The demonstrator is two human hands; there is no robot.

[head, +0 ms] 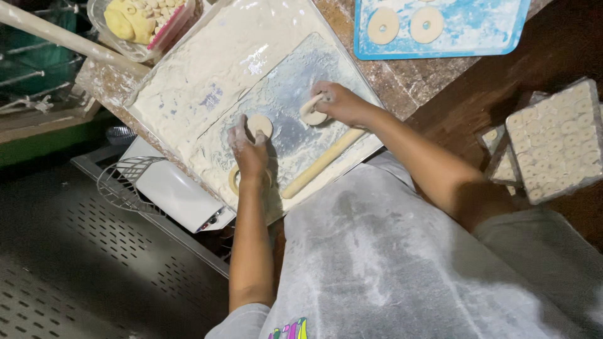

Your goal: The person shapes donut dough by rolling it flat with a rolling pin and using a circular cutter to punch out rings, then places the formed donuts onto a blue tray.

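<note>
A: What does the left hand (250, 149) have?

B: Its fingers (242, 133) are spread and lie nearly flat on a small round disc of dough (261, 123). They press on it and do not grip it. The disc shows just past the fingertips, on the floured metal tray (188, 81).

A: And the right hand (339, 102)?

B: Its fingers (321, 94) are curled loosely around a second piece of dough (312, 115), which sits under the fingertips. I cannot tell whether they pinch it or only rest on it.

A: How would that dough handle?

B: I judge it light, soft and easy to dent or stretch. The flour should keep it from sticking. It is best taken from under the edge with several fingers, or slid on the flour. Pinching the middle would mark it.

A: Anything else near the fingers?

B: A dough ring (235, 180) lies under the left wrist, partly hidden. A wooden rolling pin (321, 163) lies slantwise between the two forearms, just behind the right hand. Well beyond the right fingertips is a blue mat (483, 31) with two rings (404, 25) on it. Beyond the left fingertips stands a clear container (100, 19) of yellow dough pieces.

A: And to the right?

B: A stacked rack of small pale pieces (556, 147), well apart from both hands.
</note>
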